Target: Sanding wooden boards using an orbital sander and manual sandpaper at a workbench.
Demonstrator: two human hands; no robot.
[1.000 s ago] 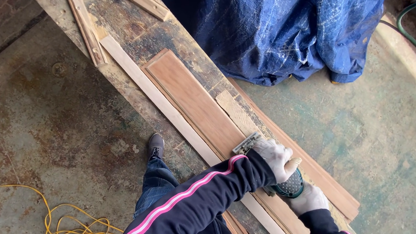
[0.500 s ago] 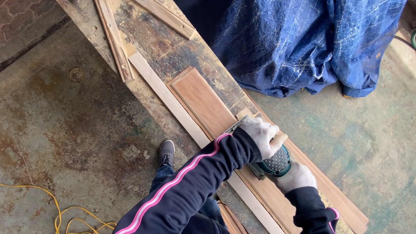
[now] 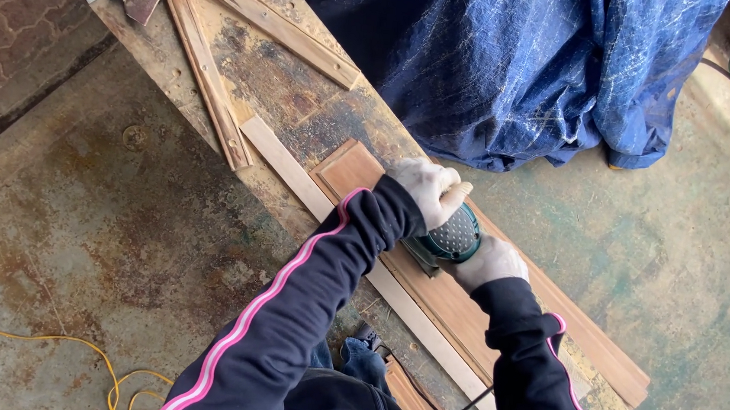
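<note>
A green hand sander point(image 3: 452, 236) rests on a reddish-brown wooden board point(image 3: 351, 168) that lies along a worn workbench point(image 3: 280, 68). My left hand point(image 3: 424, 188), in a light glove, grips the sander's front. Just behind it, my right hand point(image 3: 489, 262), gloved too, holds the sander's rear. The sander sits near the board's far end. A pale wooden strip point(image 3: 286, 165) runs alongside the board on its left. Both arms wear dark sleeves with pink stripes.
Loose wooden slats point(image 3: 206, 71) lie at the bench's far end. A blue tarp point(image 3: 524, 61) covers something to the right of the bench. A yellow cable point(image 3: 67, 351) coils on the stained floor at lower left. A black cord point(image 3: 444, 408) trails near my body.
Both hands have pushed the sander along the board toward its far end, uncovering the board's near part. The view has shifted with them.
</note>
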